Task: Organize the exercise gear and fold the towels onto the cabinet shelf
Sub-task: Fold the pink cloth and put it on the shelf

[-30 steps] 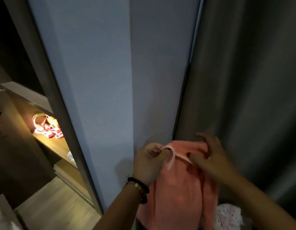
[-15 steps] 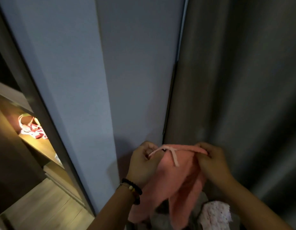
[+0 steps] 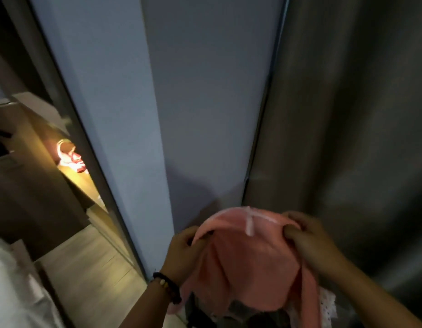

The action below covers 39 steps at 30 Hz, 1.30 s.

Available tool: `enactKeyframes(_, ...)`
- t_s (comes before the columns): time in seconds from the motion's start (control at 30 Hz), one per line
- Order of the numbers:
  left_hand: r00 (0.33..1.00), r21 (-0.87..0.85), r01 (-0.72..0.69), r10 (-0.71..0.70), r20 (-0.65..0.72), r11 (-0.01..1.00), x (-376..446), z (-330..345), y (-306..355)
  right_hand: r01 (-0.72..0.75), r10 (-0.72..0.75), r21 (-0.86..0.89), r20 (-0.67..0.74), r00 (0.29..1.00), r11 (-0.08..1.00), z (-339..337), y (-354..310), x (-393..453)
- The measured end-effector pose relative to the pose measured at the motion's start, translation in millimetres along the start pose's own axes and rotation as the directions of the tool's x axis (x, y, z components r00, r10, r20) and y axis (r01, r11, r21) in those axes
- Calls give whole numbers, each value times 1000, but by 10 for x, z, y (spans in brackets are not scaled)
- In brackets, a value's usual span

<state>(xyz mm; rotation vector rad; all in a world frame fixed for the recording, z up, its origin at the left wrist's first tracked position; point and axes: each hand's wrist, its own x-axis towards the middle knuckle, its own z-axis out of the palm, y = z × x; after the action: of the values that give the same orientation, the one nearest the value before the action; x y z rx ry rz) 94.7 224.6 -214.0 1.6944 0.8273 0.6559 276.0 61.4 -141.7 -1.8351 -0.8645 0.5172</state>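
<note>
Pink towel [image 3: 250, 261] was pinched at its top edge by left hand [image 3: 184, 254] and right hand [image 3: 311, 242]; uneven tension risked a skewed fold.

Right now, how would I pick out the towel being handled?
Find the pale grey wall panel in the middle. Below it, the left hand and right hand grip the pink towel by its top edge. Unlike the white dotted cloth beneath, it is plain.

Lit cabinet shelf [image 3: 80, 185] sits at your far left, behind door edge. Pink-and-white strap gear [image 3: 70, 156] lies directly on it, near back. Wood floor [image 3: 91, 275] runs below, pale cloth [image 3: 13, 292] at your lower left.
</note>
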Motion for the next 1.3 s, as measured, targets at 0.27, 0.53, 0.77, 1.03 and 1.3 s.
enactKeyframes(0.27,971,-363,141,-199,-129,921,-317,-484,-3,19,-6,-34,352,936,999,1135,30,-75)
enactKeyframes(0.53,893,-471,118,-301,-334,874,-422,-1290,-282,208,-112,-158,466,878,965,2117,-293,6)
enactKeyframes(0.77,865,-535,125,-356,-354,835,-220,-1994,-719,229,-85,-250,480,873,941,3004,-518,314)
enactKeyframes(1.03,926,-432,229,-332,-179,872,144,-2828,-1245,283,-212,-125,403,890,951,4038,-870,711)
enactKeyframes(1.3,915,-320,309,-371,-156,896,342,-3374,-1560,239,-213,-6,433,876,971,4838,-1056,907)
